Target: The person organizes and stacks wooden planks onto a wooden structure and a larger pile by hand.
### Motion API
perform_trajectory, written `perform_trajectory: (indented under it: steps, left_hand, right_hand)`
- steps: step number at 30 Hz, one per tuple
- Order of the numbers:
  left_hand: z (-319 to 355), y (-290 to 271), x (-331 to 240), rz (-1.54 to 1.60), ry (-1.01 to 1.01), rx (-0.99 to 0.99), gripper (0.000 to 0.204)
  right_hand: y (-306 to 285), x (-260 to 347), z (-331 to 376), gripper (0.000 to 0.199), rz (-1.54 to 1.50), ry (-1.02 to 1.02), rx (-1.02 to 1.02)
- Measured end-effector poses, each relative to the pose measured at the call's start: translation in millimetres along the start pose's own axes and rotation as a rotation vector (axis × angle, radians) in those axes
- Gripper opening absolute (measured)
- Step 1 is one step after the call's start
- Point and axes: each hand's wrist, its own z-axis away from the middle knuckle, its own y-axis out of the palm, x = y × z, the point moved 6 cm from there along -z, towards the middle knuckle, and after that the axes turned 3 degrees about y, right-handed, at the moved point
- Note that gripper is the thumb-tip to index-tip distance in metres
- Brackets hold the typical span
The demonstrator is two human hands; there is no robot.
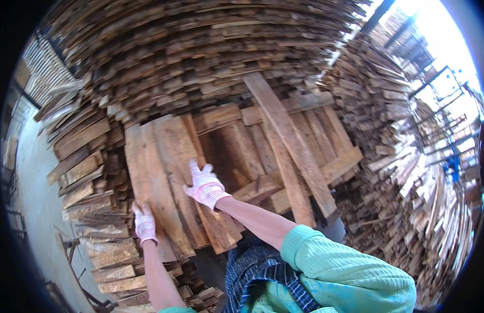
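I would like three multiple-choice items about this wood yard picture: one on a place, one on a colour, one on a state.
1. Where does the right hand lie?
A. on the leaning planks
B. on the floor
C. on a metal rack

2. What colour is the right sleeve?
A. red
B. green
C. black

3. How is the long plank at the centre placed?
A. flat on the floor
B. hanging from a rope
C. slanted across the wooden frame

Answers:
1 A: the gloved palm rests flat on the planks, while the left hand grips their left edge.
2 B: the pushed-up sleeve is light green.
3 C: it runs diagonally over the frame boards.
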Motion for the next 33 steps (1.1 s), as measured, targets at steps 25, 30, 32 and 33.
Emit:
perform_trajectory:
  steps: [25, 30, 32, 33]
  left_hand:
    - [-29.3, 19.3, 41.0, 0.233, -0.005, -0.02, 0.075]
    - [-25.2, 15.8, 42.1, 0.176, -0.015, -0.025, 0.074]
    - [-24.9, 16.9, 39.0, 0.1, -0.01, -0.04, 0.073]
    - [-19.2, 17.6, 20.8, 0.099, 0.012, -0.022, 0.071]
  right_hand:
    - [-290.6, -331.4, 63.6, 0.104, 0.302, 0.46, -0.295]
    - [-210.0, -256.5, 56.9, 0.102, 0.139, 0.283, -0.163]
    - [-142.0, -244.8, 27.3, 0.103, 0.32, 0.344, -0.187]
    - [-139.3, -242.5, 26.9, 0.103, 0.31, 0.406, -0.236]
